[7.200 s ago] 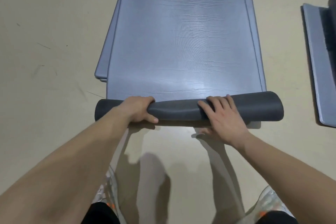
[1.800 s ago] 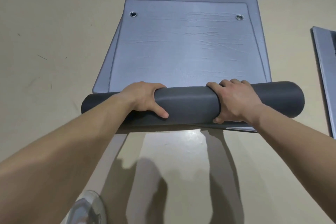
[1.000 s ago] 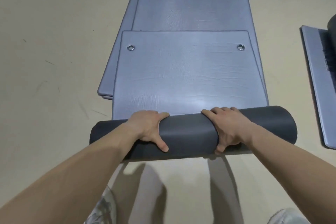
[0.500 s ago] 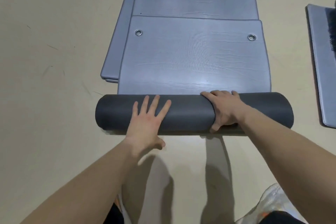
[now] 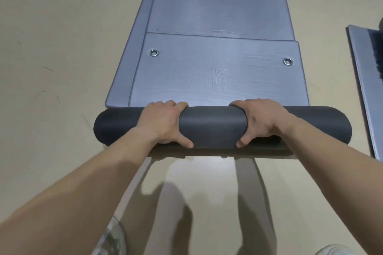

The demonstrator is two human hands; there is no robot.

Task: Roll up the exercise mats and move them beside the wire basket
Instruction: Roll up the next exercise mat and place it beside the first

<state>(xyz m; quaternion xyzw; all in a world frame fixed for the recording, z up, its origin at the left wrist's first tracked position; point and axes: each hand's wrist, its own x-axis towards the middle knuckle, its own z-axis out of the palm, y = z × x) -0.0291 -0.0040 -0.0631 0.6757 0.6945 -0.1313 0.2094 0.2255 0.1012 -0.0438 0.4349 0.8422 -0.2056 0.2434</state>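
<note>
The dark roll [image 5: 213,126] lies crosswise, its long axis running from 9 to 3 o'clock. The left hand [image 5: 163,124] and right hand [image 5: 263,122] both curl around it, evenly either side of its middle. The flat end of the mat [image 5: 217,80], with two eyelets [image 5: 153,53], stretches toward 12 o'clock, so the next push probably goes straight that way.

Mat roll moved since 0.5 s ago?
Yes. The roll has advanced away from the person, closer to the eyelets in the flat mat.

Single head-worn view, angled forward and down, close over floor [image 5: 51,47] and forearms.
</note>
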